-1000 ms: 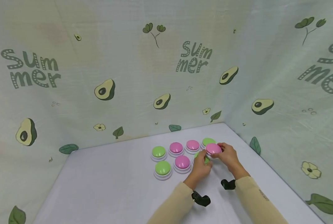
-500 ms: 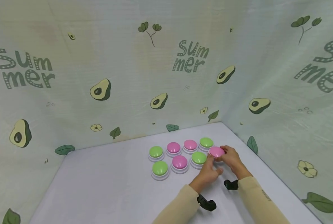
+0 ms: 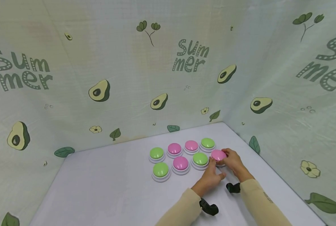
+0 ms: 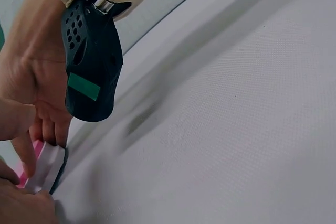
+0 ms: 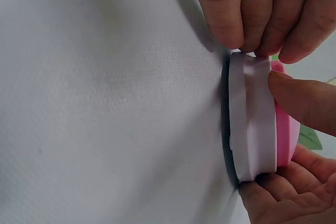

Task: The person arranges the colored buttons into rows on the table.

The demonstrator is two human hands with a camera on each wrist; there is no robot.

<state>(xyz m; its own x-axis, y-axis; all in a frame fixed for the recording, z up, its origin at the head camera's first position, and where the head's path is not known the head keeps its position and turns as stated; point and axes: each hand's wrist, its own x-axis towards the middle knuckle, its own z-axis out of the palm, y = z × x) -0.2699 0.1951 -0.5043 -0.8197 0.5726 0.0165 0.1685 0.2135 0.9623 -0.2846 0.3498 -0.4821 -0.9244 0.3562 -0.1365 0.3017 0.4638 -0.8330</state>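
Note:
A pink push button (image 3: 218, 155) with a white base stands at the right end of the front row in the head view. My right hand (image 3: 233, 161) holds it from the right. In the right wrist view, the thumb and fingertips (image 5: 255, 35) of that hand meet the white base, which sits against the table. My left hand (image 3: 208, 179) touches the button's near left side with outstretched fingers, its thumb sticking out away from the button. Immediately left is a green push button (image 3: 200, 159). In the left wrist view, the hands partly cover the pink push button (image 4: 44, 169).
Left of the hands stand a pink button (image 3: 180, 164) and a green button (image 3: 160, 169). The back row has a green (image 3: 156, 153), two pink (image 3: 174, 148) and another green button (image 3: 207, 143). The white table (image 3: 100, 182) meets a printed cloth wall (image 3: 122, 62) behind and at right.
The pink button has come down onto the table, right of the front green one, which the left hand no longer covers. Over the last half second the hands have hardly moved.

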